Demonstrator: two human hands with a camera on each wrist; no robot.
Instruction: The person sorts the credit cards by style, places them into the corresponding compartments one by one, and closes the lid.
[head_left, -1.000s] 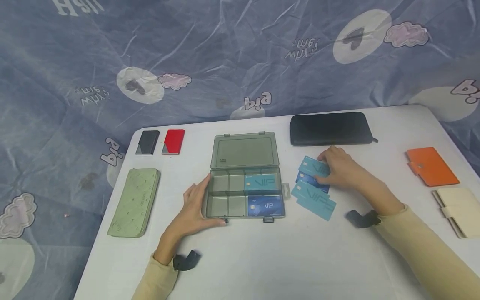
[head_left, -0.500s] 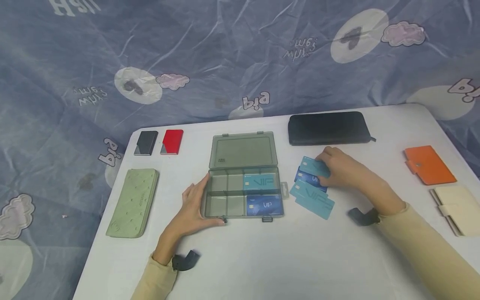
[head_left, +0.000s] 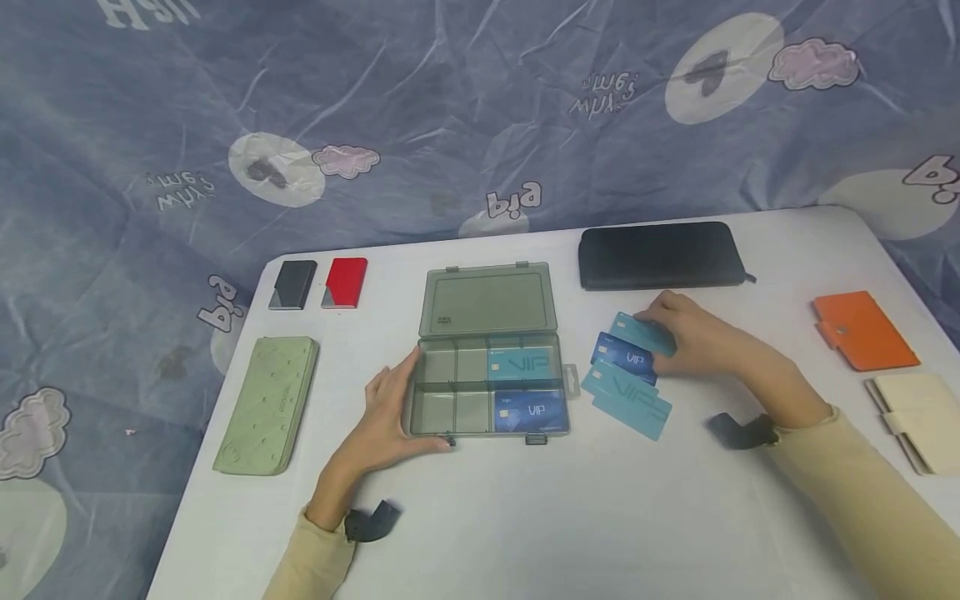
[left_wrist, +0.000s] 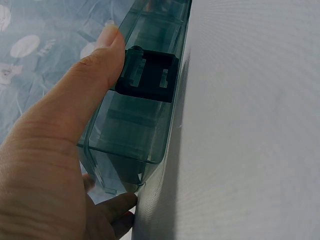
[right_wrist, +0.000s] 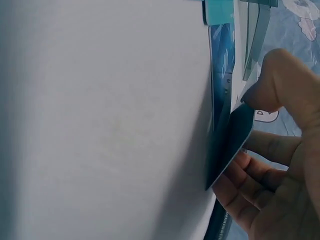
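Note:
A translucent grey-green compartment box (head_left: 472, 412) lies with its lid (head_left: 489, 302) folded back. My left hand (head_left: 382, 421) grips its left end, thumb on the front wall beside a dark latch (left_wrist: 147, 74) and fingers at the left side. Inside, a teal VIP card (head_left: 520, 364) sits in the back right and a blue VIP card (head_left: 530, 411) in the front right. Right of the box, my right hand (head_left: 693, 337) pinches a teal card (head_left: 637, 332), tilted up from the table in the right wrist view. Beneath and in front of it lie another blue card (head_left: 624, 358) and overlapping teal cards (head_left: 630, 400).
A black zip wallet (head_left: 660, 257) lies behind the cards. Orange (head_left: 866, 331) and cream (head_left: 922, 421) card holders are at the right. A green wallet (head_left: 266, 406), a black card case (head_left: 293, 284) and a red one (head_left: 345, 282) lie at the left.
My right hand has shifted slightly right, taking the top teal card with it, so more of the blue card beneath shows. The left hand has stayed at the box.

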